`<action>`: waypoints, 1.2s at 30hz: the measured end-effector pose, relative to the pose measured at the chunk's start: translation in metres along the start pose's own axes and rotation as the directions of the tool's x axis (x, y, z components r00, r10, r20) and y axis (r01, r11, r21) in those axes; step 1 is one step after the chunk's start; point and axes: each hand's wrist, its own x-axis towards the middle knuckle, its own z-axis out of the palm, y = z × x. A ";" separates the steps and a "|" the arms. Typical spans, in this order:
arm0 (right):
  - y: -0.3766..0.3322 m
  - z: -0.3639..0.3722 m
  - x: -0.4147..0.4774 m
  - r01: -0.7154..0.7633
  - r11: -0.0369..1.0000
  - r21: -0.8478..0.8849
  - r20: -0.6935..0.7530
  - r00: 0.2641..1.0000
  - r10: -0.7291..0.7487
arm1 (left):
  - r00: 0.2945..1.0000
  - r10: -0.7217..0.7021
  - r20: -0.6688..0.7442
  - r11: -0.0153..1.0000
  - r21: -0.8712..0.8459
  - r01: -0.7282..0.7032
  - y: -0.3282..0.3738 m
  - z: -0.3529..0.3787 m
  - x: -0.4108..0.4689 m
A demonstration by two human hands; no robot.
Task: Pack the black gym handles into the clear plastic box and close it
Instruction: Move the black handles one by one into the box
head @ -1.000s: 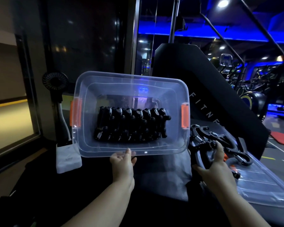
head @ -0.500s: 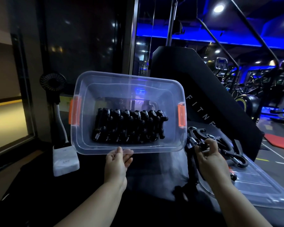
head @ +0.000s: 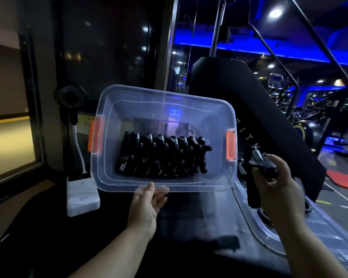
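The clear plastic box (head: 165, 101) with orange side latches is tilted up toward me, open side facing me. My left hand (head: 149, 201) grips its near rim. Inside, a row of several black gym handles (head: 161, 157) with metal springs lies packed side by side. My right hand (head: 275, 185) is to the right of the box, shut on one black gym handle (head: 261, 165) lifted off the surface, its spring end up. The clear lid (head: 301, 233) lies flat at the right, under my right arm.
A white box (head: 82, 195) with a small black fan (head: 70, 97) on a white stalk stands left of the box. A large black fitness machine (head: 259, 109) rises behind. The surface below is dark. Gym equipment fills the far right.
My right hand has picked one handle off the pile at the right and raised it beside the box. The left hand still holds the tilted box.
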 end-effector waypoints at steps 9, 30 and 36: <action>-0.047 0.026 0.027 0.091 0.957 0.275 0.059 0.992 -0.111 | 0.999 0.009 0.038 1.000 0.010 -0.009 -0.003 -0.004 0.004; -0.187 0.223 0.026 0.200 0.949 0.244 0.609 0.730 -0.310 | 0.996 0.019 0.086 0.999 0.024 -0.021 0.000 -0.014 0.002; -0.198 0.252 0.027 0.248 0.938 0.241 0.611 0.712 -0.345 | 0.997 0.000 0.072 0.998 0.058 -0.004 0.000 -0.016 0.005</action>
